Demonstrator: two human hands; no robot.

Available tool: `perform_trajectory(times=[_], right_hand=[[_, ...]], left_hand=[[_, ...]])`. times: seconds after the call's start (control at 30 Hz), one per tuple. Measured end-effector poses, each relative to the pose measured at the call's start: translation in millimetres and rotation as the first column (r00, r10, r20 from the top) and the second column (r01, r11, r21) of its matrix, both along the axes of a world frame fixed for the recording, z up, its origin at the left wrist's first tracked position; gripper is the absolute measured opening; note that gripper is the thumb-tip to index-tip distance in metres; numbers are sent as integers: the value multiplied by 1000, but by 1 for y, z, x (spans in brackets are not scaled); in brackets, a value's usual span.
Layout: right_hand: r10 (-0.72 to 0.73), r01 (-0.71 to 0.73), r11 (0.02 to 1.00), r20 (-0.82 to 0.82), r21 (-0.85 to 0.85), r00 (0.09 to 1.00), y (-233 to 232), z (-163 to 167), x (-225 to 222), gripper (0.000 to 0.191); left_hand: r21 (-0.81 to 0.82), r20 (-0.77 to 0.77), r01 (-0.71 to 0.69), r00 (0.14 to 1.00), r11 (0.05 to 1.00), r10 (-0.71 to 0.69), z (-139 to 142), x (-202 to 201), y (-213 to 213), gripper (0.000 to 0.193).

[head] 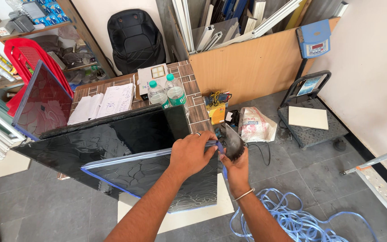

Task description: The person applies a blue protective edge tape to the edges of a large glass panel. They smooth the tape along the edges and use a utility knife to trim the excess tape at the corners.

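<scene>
A grey tiled floor (pixel 319 179) runs under a cluttered workshop, with a wooden board (pixel 247 67) leaning against the back wall and a bundle of pale metal profiles (pixel 229 22) standing behind it. The middle of the view is taken by a table with a brick-patterned top (pixel 193 96), and most things are placed around it.

Much of the table is hidden: large dark glossy panels (pixel 104 139) cover its front half, and its legs cannot be seen. The lowest of them, a dark patterned sheet (pixel 157 179) with a crackle-like texture and a blue edge, hangs off the near side of the table and hides part of a pale floor slab (pixel 193 215).

At the near right corner of the table the left hand (pixel 191 152) lies on the patterned sheet's upper edge, fingers curled down over it in a firm clasp. Just to its right, the right hand (pixel 238 168) pinches a small dark triangular offcut (pixel 234 142), smooth and shiny, held upright and touching the sheet's corner. What lies between the two hands is hard to make out.

On the far part of the table stand two clear plastic bottles (pixel 166 94) with green caps beside an open notebook (pixel 101 103). Right of the table, a blue hose (pixel 292 219) lies coiled on the floor.
</scene>
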State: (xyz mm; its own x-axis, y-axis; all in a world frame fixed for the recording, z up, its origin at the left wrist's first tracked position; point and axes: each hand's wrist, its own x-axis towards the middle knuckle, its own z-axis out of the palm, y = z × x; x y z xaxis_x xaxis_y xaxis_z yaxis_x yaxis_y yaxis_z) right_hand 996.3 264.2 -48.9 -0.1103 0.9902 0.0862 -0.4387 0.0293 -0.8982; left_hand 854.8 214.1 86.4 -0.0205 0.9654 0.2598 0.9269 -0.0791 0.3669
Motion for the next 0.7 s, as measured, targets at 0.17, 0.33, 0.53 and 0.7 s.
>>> perform_trajectory(times=[0.17, 0.33, 0.53, 0.7], right_hand=[[106, -104, 993, -34, 58, 994, 10, -2, 6, 61], [174, -175, 984, 33, 17, 984, 14, 5, 7, 61], [193, -192, 981, 58, -15, 980, 20, 6, 8, 61], [197, -196, 980, 53, -10, 979, 25, -2, 7, 61]], left_hand=[[150, -151, 55, 988, 987, -33, -2, 1, 0, 36], [126, -74, 17, 997, 992, -8, 2, 4, 0, 30], [147, -9, 17, 1000, 989, -16, -4, 2, 3, 23], [121, -4, -23, 1000, 992, 24, -14, 3, 10, 22]])
